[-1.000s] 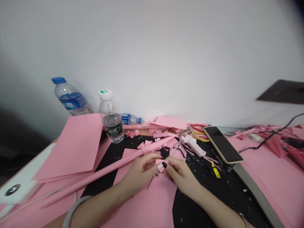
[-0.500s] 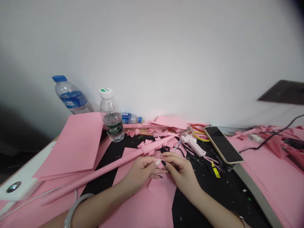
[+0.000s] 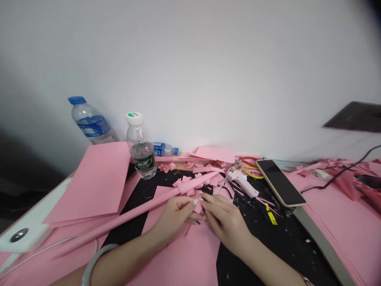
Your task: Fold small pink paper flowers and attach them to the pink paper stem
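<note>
Below centre of frame: small pink paper piece (image 3: 199,207)
Left bare hand (image 3: 176,215) pinches it, thumb against fingers; right bare hand (image 3: 228,221) touches it with bent fingers, grip cannot be told; pale-pink plastic glue gun (image 3: 243,182) right of centre

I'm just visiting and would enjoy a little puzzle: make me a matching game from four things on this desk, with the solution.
Column 1
1. small pink paper piece
2. glue gun
3. phone
4. white-capped bottle

Column 2
a. dark screen facing up
b. at the fingertips of the left hand and right hand
c. standing, with a dark green label
d. lying down, with a pale pink handle

Pairs: 1-b, 2-d, 3-a, 4-c
</note>
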Demonstrator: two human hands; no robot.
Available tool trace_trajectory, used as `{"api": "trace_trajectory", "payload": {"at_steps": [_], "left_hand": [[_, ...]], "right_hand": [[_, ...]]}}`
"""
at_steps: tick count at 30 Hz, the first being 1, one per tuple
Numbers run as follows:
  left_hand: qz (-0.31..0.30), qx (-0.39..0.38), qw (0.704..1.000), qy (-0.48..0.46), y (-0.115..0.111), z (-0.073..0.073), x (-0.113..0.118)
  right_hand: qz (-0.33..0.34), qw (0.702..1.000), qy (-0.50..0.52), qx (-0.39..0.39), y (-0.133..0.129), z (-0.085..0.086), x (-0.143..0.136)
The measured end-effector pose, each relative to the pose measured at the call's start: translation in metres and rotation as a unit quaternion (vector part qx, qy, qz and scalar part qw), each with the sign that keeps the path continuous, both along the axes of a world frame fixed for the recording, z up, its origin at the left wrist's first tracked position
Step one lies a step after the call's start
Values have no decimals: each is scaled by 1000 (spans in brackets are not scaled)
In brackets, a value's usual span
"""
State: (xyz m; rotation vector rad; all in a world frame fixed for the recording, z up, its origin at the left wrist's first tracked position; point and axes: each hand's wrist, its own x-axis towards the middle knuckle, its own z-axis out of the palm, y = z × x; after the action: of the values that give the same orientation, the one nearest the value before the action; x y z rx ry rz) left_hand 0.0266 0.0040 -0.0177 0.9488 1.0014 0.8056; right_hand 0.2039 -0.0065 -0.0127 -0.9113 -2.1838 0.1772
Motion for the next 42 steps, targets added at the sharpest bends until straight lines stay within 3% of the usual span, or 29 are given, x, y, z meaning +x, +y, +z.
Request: {"api": "trace_trajectory", "payload": {"at_steps": [7,13,19,24,28,32,42], "left_hand": [[-8,-19,999,-31,4,-2,-3],[-20,-16,999,-42,7,-2,-4],[-29,-6,999,-14,7,2,-3],[-106,63,992,36,5,0,-2],[-178,87,979,47,1,-2,-1],[-191,79,977,46,-1,-3,-1],[-157,75,983,61,3,1,-4]], "right_hand": [[39,996,-61,-58,1,10,5],[40,993,-80,-77,4,8,9],[54,994,-1,-94,6,5,9],[-5,987,4,-162,4,11,7],[52,973,-65,-215,5,15,6],[91,964,-71,-241,6,16,4],[8,975,32,-220,7,9,4]]}}
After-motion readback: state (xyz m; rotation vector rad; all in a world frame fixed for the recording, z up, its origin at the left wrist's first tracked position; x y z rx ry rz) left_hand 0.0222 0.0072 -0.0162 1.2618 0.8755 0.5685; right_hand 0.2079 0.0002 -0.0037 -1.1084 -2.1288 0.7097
